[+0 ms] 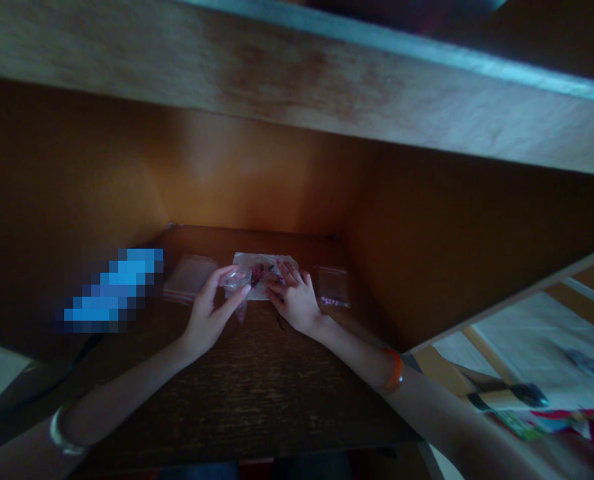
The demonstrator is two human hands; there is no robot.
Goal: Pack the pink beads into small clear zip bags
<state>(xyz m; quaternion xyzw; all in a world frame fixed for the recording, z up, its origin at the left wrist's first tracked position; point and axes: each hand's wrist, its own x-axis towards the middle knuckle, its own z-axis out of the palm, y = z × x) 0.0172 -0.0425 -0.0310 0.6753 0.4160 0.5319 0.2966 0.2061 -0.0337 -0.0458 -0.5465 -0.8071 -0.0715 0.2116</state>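
Both hands reach onto a dark wooden desk [257, 393] set in an alcove. My left hand [211, 312] pinches a small clear plastic bag [237, 280] between thumb and fingers. My right hand [293, 297] rests with fingers bent on a white sheet [264, 267] that carries several small dark red pieces [257, 272]; whether it grips any of them is not visible. An orange bangle [394, 371] is on my right wrist, a pale one [59, 437] on my left.
A stack of clear bags [189, 279] lies left of the sheet. Another small clear bag [333, 288] with dark bits lies to its right. A blurred blue patch [111, 290] covers something at the left. A wooden shelf [297, 73] overhangs. Papers and a black object [527, 393] lie lower right.
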